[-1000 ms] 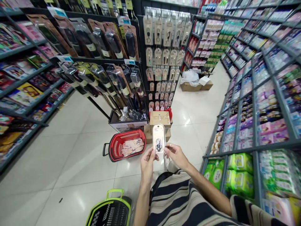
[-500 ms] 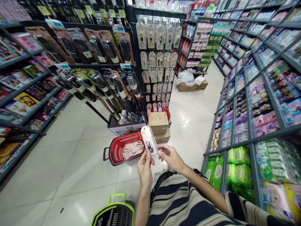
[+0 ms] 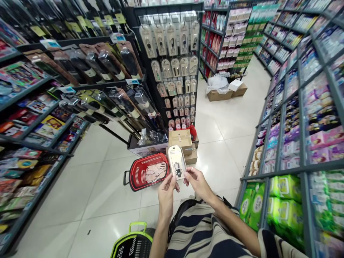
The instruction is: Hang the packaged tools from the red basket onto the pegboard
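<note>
Held a small package (image 3: 176, 158) up before a striped shirt (image 3: 204, 233), leaning slightly left, printed side facing the head. Pinched its lower left edge between thumb and fingers of the left hand (image 3: 166, 192) and its lower right edge likewise with the right hand (image 3: 200, 183), probably to leave the front uncovered and steady. Had a red basket (image 3: 139, 171) of pale pink packages (image 3: 156, 172) just beyond on the floor (image 3: 115, 200), seemingly for easy reach, near cardboard boxes (image 3: 179, 139).
</note>
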### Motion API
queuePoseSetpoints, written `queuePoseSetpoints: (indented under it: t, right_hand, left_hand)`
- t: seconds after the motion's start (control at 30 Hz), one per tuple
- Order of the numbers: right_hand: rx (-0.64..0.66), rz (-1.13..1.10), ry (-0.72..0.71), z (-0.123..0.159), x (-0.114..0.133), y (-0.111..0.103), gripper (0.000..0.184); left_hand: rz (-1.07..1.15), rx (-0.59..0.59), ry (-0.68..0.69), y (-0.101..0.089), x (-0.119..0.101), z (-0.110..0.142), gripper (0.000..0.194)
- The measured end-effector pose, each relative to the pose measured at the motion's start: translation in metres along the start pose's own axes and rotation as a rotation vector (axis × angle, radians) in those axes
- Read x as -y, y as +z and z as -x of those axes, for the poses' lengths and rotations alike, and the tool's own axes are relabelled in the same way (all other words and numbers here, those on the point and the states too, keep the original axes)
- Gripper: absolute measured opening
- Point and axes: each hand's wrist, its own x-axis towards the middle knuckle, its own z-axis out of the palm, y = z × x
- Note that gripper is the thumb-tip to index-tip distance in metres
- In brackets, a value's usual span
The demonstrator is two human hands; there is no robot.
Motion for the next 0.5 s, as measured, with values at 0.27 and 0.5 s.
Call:
queuePoseSetpoints:
  t: [0.27, 0.5]
  right_hand:
    - [-0.021, -0.006, 0.039, -0.026, 0.030, -0.115, 0.039]
    - [-0.030, 0.024, 0.024, -0.035, 0.051, -0.191, 0.040]
  left_hand:
    - [-0.097, 0.040, -0.106, 0.110, 0.022, -0.026, 0.048]
    - [-0.060, 0.017, -0.122, 0.188, 0.046, -0.030, 0.045]
